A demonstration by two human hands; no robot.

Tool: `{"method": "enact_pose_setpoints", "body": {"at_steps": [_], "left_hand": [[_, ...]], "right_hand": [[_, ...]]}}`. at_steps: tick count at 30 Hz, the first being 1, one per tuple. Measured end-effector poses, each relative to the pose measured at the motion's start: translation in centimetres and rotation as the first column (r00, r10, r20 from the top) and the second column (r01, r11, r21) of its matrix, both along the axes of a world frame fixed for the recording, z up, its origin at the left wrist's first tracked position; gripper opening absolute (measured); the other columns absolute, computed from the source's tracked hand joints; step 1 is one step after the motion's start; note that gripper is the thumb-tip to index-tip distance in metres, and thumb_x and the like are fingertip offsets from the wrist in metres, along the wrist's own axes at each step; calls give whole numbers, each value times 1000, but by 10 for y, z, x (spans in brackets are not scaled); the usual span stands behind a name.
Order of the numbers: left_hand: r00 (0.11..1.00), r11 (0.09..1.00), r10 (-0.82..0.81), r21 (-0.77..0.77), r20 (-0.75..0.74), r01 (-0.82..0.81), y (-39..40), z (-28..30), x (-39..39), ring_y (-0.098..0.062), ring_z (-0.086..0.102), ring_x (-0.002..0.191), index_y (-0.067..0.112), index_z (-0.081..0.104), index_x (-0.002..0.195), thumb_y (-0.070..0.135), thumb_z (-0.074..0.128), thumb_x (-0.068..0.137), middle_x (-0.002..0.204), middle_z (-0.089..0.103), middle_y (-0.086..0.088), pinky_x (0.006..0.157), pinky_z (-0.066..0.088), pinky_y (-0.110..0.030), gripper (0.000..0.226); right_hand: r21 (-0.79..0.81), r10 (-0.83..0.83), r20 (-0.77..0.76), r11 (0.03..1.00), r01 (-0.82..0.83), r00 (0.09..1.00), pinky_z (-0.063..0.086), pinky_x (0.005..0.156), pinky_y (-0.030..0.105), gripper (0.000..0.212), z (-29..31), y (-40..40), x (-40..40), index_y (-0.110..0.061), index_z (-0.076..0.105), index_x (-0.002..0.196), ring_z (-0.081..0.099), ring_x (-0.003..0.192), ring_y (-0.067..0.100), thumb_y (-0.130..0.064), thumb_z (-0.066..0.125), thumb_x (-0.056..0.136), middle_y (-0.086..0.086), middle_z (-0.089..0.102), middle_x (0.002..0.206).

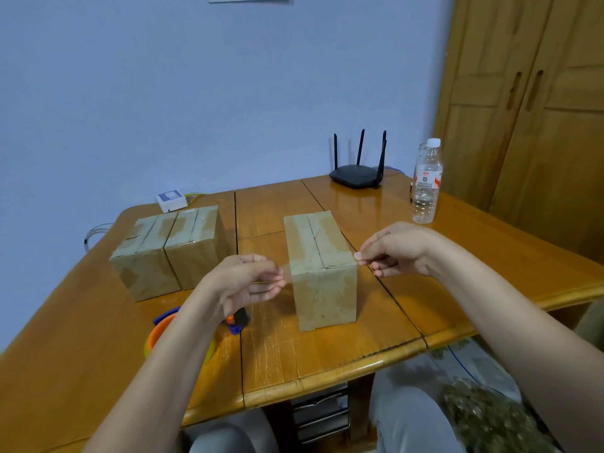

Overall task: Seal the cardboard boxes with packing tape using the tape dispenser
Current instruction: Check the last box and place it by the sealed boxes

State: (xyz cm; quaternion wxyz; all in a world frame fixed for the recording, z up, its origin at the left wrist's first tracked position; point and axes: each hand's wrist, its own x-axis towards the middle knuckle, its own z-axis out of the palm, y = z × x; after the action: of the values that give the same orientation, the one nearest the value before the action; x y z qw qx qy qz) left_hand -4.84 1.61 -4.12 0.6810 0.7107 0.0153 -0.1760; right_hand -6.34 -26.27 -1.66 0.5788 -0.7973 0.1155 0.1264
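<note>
A cardboard box (322, 273) stands upright in the middle of the wooden table (327, 351). A clear strip of packing tape (287, 268) stretches across the box's near top edge. My left hand (251, 282) pinches the strip's left end just left of the box. My right hand (392, 250) pinches its right end at the box's right top corner. Two more cardboard boxes (170, 253) stand side by side at the left. The blue and orange tape dispenser (237, 318) lies on the table under my left forearm, mostly hidden.
A black router (358, 176) sits at the table's back. A plastic water bottle (426, 184) stands at the back right. A small white device (171, 200) lies at the back left. A wooden wardrobe (536, 109) fills the right side.
</note>
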Motion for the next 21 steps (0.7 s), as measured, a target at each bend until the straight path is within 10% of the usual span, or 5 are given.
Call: {"method": "enact_pose_setpoints", "body": {"at_steps": [12,21], "left_hand": [[995,997,-14,75,94,7,7,2,-8,-30,74,81,5,61,100,5,78,82,92,75,-19,67,60,-30,25],[954,871,-32,477,299,-120,2,6,-10,-20,75,78,19,64,103,27,75,87,87,76,-6,74,62,-35,21]], "right_hand": [[-270,22,193,962,31,981,63,70,33,20,-4,10,-9,-12,70,99,67,71,17,-20,81,85,7,74,91],[-615,362,564,784,85,742,42,59,6,7,11,42,-13,-22,77,94,63,76,4,-19,71,92,-12,70,89]]}}
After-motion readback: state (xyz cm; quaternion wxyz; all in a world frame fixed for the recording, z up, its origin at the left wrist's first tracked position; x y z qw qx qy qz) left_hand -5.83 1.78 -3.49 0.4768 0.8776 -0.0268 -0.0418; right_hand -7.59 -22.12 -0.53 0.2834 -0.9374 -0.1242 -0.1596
